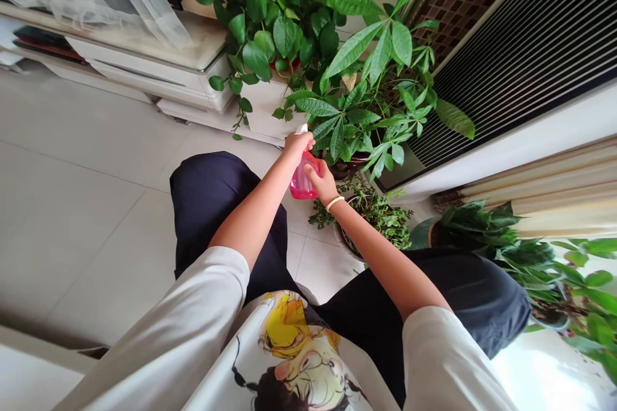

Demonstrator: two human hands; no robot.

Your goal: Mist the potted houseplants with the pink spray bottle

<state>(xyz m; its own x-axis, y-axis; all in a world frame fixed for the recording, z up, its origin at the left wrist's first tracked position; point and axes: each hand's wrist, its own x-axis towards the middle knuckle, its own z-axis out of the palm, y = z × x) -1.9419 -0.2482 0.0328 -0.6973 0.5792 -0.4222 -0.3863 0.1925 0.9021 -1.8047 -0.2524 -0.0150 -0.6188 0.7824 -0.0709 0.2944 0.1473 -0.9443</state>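
Both of my hands are on a pink, see-through spray bottle (pixel 299 183) with a white and red spray head, held upright above the floor between my knees. My left hand (pixel 299 141) is closed around the neck and trigger. Lower down, my right hand (pixel 322 181), with a pale bracelet at the wrist, grips the side of the bottle's body. Just beyond the spray head are the broad leaves of a potted plant (pixel 344 119); its dark pot (pixel 349 166) is partly hidden by foliage. I cannot tell whether any spray is coming out.
A trailing leafy plant (pixel 284 32) stands on a low white cabinet (pixel 193 77) at the back. A small bushy plant (pixel 385 221) sits right of my hands. More potted plants (pixel 520 263) are at the right, below a beige curtain (pixel 554 186). A dark slatted panel (pixel 520 51) rises behind.
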